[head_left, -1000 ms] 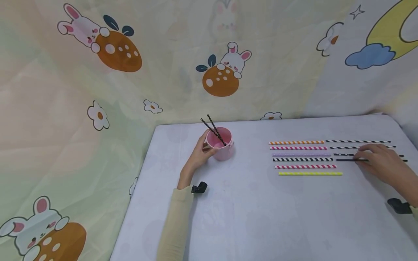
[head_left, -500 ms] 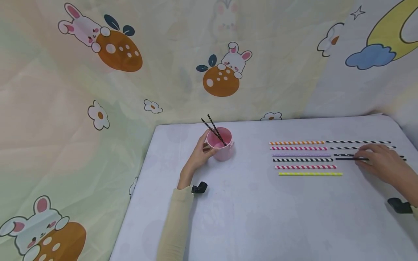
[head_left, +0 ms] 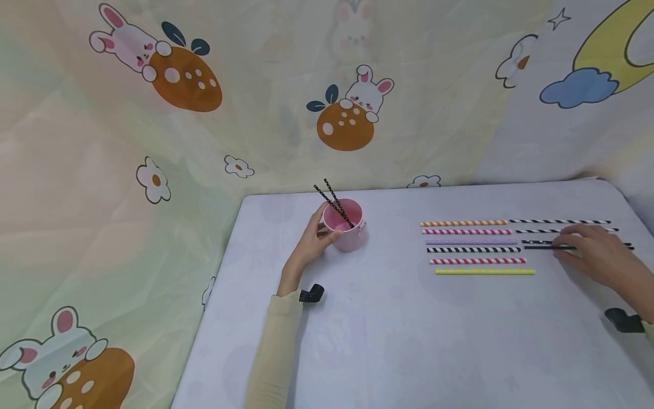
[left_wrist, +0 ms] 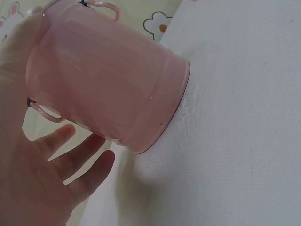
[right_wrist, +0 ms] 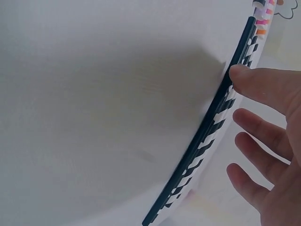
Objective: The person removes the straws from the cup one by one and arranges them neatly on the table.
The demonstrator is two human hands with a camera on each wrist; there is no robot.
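Observation:
My left hand (head_left: 309,241) grips a small pink bucket (head_left: 349,241) by its rim, thumb at the near side. In the left wrist view the bucket (left_wrist: 108,75) shows loop handles on its sides, and several fingers hang free below it. Two black patterned straws (head_left: 327,196) lean in the bucket. At the table's right, my right hand (head_left: 603,255) pinches a plain black straw (head_left: 541,247) lying lowest in the right-hand column. In the right wrist view the thumb presses this black straw (right_wrist: 202,127), while the other fingers stand apart from it; the index fingertip is hidden.
A column of straws, from orange-striped (head_left: 464,224) down to yellow (head_left: 485,272), lies left of the right hand. Black-and-white straws (head_left: 559,221) lie above the plain black one. The white table (head_left: 409,341) meets a printed cloth backdrop (head_left: 434,113) behind.
The plain black straw has shifted slightly left and up toward the straw above it, with my right hand at it. My left hand and the bucket have stayed put.

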